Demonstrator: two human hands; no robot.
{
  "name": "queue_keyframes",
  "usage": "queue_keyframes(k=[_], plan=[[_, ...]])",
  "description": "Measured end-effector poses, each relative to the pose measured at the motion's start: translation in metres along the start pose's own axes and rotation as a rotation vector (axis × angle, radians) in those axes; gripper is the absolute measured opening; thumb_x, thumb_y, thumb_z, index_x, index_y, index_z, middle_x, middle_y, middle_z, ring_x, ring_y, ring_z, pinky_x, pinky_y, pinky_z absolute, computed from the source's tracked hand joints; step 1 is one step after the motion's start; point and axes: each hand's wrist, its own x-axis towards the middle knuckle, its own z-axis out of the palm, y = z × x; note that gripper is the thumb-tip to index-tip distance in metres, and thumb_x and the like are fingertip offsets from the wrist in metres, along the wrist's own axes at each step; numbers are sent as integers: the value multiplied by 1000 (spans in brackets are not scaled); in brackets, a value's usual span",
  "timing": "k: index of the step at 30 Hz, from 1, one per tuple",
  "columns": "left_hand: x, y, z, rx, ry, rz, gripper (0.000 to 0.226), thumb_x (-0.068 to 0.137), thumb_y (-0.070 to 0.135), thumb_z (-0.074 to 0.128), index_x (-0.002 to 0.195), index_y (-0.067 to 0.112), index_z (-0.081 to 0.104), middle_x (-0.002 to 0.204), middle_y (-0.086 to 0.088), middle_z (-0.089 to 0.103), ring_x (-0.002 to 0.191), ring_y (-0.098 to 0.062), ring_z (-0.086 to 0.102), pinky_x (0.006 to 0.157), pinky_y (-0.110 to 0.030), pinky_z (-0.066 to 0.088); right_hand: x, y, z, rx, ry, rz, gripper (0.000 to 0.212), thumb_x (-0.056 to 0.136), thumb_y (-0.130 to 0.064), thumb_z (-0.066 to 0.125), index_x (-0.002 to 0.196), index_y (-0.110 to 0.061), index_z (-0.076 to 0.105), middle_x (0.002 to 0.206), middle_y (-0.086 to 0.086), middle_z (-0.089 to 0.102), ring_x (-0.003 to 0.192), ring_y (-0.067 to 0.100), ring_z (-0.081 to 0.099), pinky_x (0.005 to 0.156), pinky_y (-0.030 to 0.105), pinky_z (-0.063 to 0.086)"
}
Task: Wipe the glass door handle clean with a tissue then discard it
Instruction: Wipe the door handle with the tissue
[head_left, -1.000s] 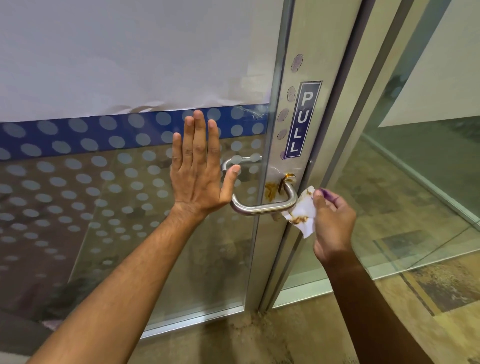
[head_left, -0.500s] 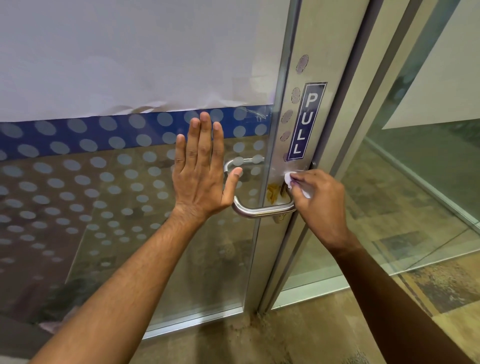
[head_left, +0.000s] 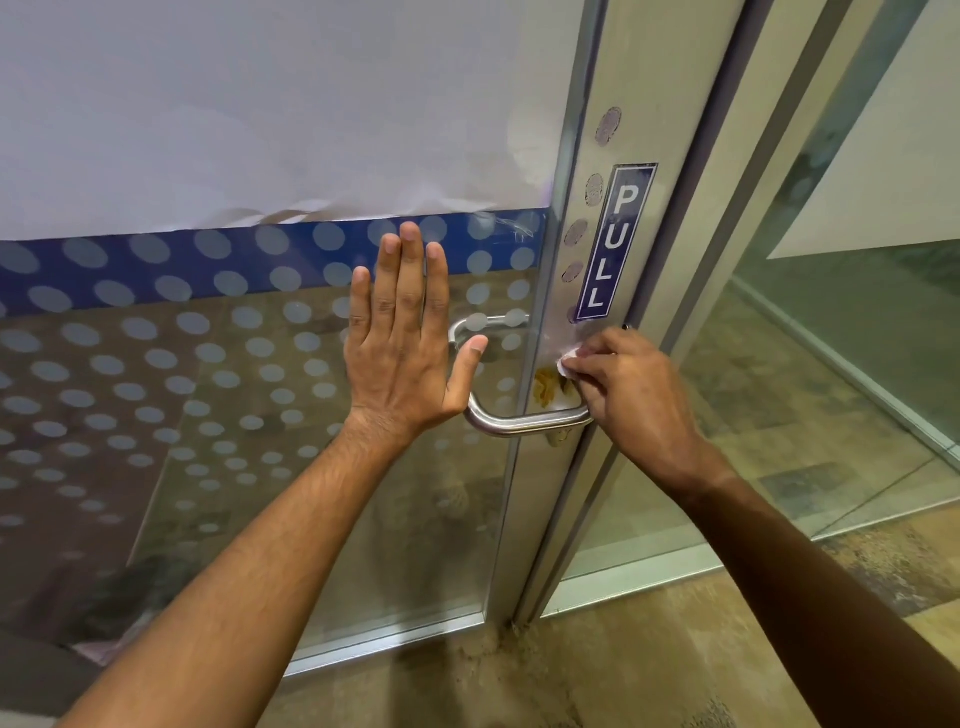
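While bracing, left hand: flat, fingers spread on glass, holds nothing; steadies door.
Right hand: fingers pinch tissue against handle base, scrubbing.
Stain: brown, beside tissue, uncleared.

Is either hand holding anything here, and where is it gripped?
The right hand pinches a bunched tissue, mostly hidden under its fingers. The left hand holds nothing, flat against the glass.

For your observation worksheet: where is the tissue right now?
The tissue is bunched under the right hand's fingers, against the metal door frame just below the PULL sign, above the brown stain.
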Motion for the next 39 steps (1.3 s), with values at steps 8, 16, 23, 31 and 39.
queue_keyframes(k=[8,16,23,31,39], plan=[[0,0,-1,-5,-8,-2,87,90,52,52,150,-3,19,155,-23,10,152,-19,-22,124,-39,-12,-10,1,12,627,269,637,22,83,-19,77,105,-16,76,91,-8,74,83,2,69,80,27,59],[0,-1,2,1,-13,-2,89,90,53,52,151,-2,18,155,-24,10,152,-19,-22,124,-40,-12,0,-5,7,-39,-78,15,22,89,-16,69,110,-13,74,110,5,64,108,22,54,90,30,44],[0,-1,-1,2,-16,-5,88,90,52,53,151,-2,18,155,-24,10,151,-19,-22,124,-39,-12,-9,1,1,215,147,245,23,88,-11,70,111,-12,74,99,5,74,85,9,65,81,10,42],[-1,-1,-3,6,-30,3,89,90,54,50,151,-2,17,156,-23,10,151,-18,-24,124,-40,-12,-11,-1,-26,236,171,345,40,79,9,51,112,-10,62,101,4,69,88,12,57,78,21,43],[0,-1,-4,-3,-35,0,89,90,53,51,151,-1,17,156,-23,10,151,-18,-24,124,-40,-11,-3,-11,-26,125,54,193,34,85,1,62,117,-9,57,103,13,68,90,28,62,78,42,55]])
